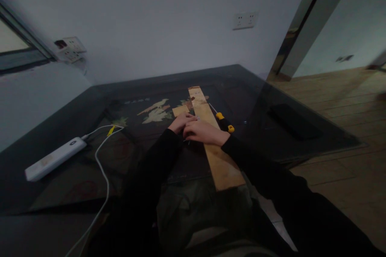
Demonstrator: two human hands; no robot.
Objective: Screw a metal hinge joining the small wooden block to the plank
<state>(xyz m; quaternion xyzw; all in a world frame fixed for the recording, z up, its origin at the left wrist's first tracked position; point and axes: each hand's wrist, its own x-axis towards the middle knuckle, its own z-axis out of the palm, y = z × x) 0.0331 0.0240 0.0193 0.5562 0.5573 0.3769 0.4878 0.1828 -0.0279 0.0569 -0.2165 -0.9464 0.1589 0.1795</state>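
Note:
A long, narrow wooden board [224, 168] lies on the dark table, its near end reaching past the table's front edge. My right hand [203, 131] rests across the middle of the board with its fingers curled. Right beside it, at the board's left edge, my left hand [181, 122] is closed, its fingertips meeting the right hand's. Something small and pale shows at the fingertips, too small to name. Just beyond my left hand sits a short wooden piece [180, 110]. To the right of the board lies a yellow and black screwdriver [224, 122].
A white power strip [57, 158] with a white cable [104, 170] lies at the left of the table [241, 88]. A dark flat object [294, 121] is at the right. Behind the table rises a wall with a socket [244, 20].

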